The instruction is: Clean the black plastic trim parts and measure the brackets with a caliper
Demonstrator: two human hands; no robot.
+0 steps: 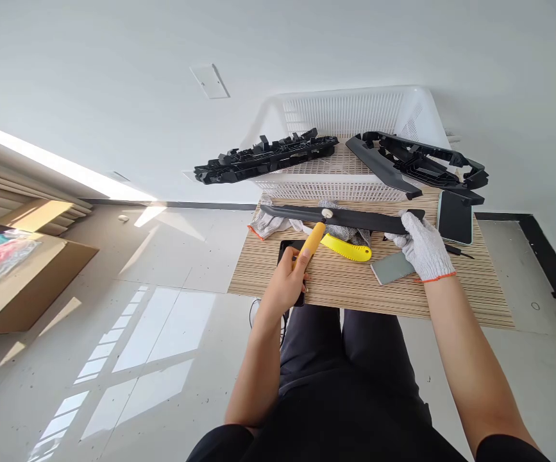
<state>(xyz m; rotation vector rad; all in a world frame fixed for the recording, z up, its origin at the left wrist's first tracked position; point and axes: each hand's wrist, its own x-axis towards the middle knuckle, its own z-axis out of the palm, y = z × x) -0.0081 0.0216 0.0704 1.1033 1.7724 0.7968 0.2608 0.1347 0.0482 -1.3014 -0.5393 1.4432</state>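
My left hand (pixel 290 279) is bare and wraps round a yellow-handled tool (pixel 312 244). The tool's small white round head (pixel 326 213) meets or overlaps a long black plastic trim strip (pixel 364 219); I cannot tell if they touch. In a white knitted glove with an orange cuff, my right hand (pixel 424 247) grips that strip near its right end. Beneath the strip lie a yellow notched cutter handle (pixel 347 248) and grey-white gloves (pixel 270 224). A grey-green flat block (pixel 392 268) sits left of my right hand. Partly hidden by my left hand is a black flat object (pixel 287 245).
Behind the striped table (pixel 345 289) stands a white plastic basket (pixel 345 96). Across its rim rest a black ribbed part (pixel 268 159) and a black frame part (pixel 426 163). A dark phone-like slab (pixel 454 218) lies at right. An open cardboard box (pixel 27 276) is on the left.
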